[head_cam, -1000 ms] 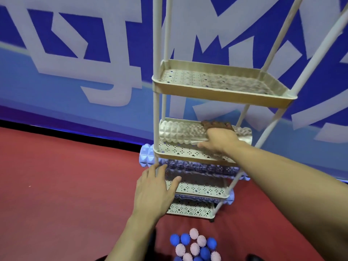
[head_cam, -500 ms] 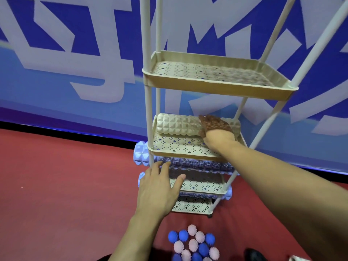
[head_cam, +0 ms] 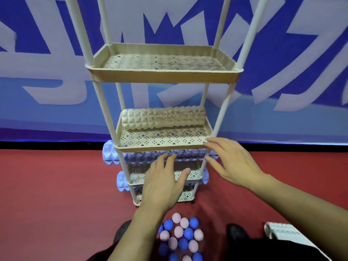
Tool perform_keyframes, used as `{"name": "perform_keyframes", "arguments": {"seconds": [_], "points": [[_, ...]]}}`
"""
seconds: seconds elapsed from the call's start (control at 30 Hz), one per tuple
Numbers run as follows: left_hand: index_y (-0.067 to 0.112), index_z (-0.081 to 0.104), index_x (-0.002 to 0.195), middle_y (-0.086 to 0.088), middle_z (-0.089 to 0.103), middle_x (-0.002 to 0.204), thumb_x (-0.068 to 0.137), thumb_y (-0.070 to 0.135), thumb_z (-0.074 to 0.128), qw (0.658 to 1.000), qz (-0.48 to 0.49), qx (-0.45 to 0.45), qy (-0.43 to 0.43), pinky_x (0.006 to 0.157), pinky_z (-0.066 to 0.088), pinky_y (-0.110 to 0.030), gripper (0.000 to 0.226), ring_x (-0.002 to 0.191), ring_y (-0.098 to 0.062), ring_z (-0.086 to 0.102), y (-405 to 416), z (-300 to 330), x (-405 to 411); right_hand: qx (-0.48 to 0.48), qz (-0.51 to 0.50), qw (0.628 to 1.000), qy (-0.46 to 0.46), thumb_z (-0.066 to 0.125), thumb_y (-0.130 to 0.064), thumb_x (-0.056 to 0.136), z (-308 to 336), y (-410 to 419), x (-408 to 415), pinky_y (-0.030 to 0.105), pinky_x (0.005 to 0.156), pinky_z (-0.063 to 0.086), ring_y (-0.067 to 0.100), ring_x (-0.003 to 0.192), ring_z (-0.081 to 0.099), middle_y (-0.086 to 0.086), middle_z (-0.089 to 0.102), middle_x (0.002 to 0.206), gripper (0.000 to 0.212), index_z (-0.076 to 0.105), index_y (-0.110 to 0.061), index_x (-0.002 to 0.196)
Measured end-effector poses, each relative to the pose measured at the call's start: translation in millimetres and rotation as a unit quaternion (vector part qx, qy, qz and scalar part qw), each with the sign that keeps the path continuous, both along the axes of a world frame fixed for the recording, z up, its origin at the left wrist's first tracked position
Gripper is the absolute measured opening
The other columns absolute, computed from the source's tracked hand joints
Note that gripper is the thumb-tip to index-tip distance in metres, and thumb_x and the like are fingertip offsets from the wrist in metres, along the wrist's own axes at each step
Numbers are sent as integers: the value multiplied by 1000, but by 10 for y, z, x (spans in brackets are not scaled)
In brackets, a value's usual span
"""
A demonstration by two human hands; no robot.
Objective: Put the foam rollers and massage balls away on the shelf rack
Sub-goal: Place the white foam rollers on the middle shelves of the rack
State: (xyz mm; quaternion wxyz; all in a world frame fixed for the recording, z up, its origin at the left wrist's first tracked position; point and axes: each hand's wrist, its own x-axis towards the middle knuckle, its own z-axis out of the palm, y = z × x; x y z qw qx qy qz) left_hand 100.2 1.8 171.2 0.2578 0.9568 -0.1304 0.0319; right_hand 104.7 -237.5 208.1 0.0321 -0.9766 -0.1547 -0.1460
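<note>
Both of my hands are empty and spread flat. My right hand (head_cam: 232, 164) hovers with loose fingers at the front right corner of the shelf rack (head_cam: 163, 77), fingertips just beside the rim of the second tray; whether they touch it I cannot tell. My left hand (head_cam: 163, 182) hangs palm down in front of the lower trays, gripping nothing.

The beige foam roller (head_cam: 163, 117) lies along the back of that second tray, fully seated. Two blue foam rollers (head_cam: 110, 154) sit on the trays below, their ends poking out past the left posts. The top tray looks bare. The massage balls (head_cam: 181, 236), pink and blue, are clustered on the red floor (head_cam: 56, 194) near my feet.

I judge the balls come next. The risk is that they roll: scooping several at once could scatter them, and the tray rims are low. Bumping the light rack could also shake loose the overhanging blue rollers.
</note>
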Motion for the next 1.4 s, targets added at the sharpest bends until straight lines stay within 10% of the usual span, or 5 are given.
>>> {"name": "perform_keyframes", "arguments": {"seconds": [0.57,0.93,1.17,1.4], "points": [[23,49,144,-1,47,146,95,65,42,974,-225,22,35,116,34,-41,65,135,-24,43,-2032,-566,-395,5,-308,890,335,45,-60,99,-1579,-2428,-1895,41,102,44,27,126,53,-2,48,146,63,38,-26,152],[26,45,146,0,45,145,93,72,31,961,-257,62,76,110,40,-49,71,132,-27,46,-2481,-1055,-401,16,-304,819,486,57,-62,92,-2817,-3005,-2036,37,113,35,23,145,35,-2,34,161,82,26,-24,158],[29,41,148,3,41,147,97,67,39,967,-228,52,105,115,36,-46,64,133,-23,42,-2535,-1129,-291,-23,-306,813,494,64,-59,88,-3382,-3175,-1917,41,125,12,20,156,7,-7,14,168,95,10,-29,161],[32,36,150,8,38,148,96,69,36,964,-224,40,139,116,36,-45,65,136,-17,41,-2557,-1216,-275,-67,-299,838,452,75,-65,71,-3604,-3147,-1793,42,123,17,23,141,37,-2,43,148,98,32,-26,150]]}}
